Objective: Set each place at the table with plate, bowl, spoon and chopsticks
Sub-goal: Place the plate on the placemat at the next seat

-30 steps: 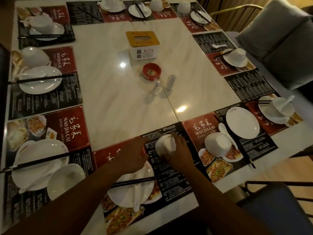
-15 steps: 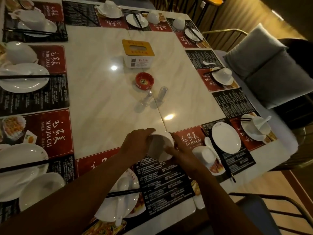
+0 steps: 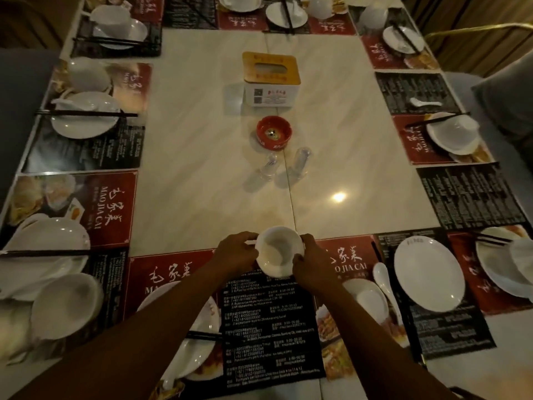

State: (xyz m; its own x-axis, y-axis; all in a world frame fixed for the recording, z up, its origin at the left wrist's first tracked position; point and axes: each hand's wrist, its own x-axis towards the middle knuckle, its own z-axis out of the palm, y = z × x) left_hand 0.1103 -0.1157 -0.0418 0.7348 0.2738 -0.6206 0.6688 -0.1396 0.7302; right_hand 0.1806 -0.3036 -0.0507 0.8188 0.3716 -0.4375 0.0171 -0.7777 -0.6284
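A small white bowl (image 3: 279, 249), mouth up, sits at the far edge of the near placemat (image 3: 271, 321). My left hand (image 3: 236, 254) grips its left rim and my right hand (image 3: 313, 267) grips its right side. Under my left forearm lies a white plate (image 3: 190, 353) with black chopsticks (image 3: 202, 336) across it. To the right, another place has an upside-down bowl (image 3: 366, 301), a white spoon (image 3: 385, 281) and a plate (image 3: 428, 272).
A yellow-topped tissue box (image 3: 271, 79), a red ashtray (image 3: 274, 132) and two clear shakers (image 3: 288, 168) stand mid-table. Set places with plates, bowls and chopsticks line the left (image 3: 86, 115), far and right (image 3: 452, 134) sides. A grey cushion (image 3: 507, 102) is at the right.
The bowl has been turned from mouth-down to mouth-up between my hands. My left hand came off the mat onto the bowl's rim. The view has moved in over the table.
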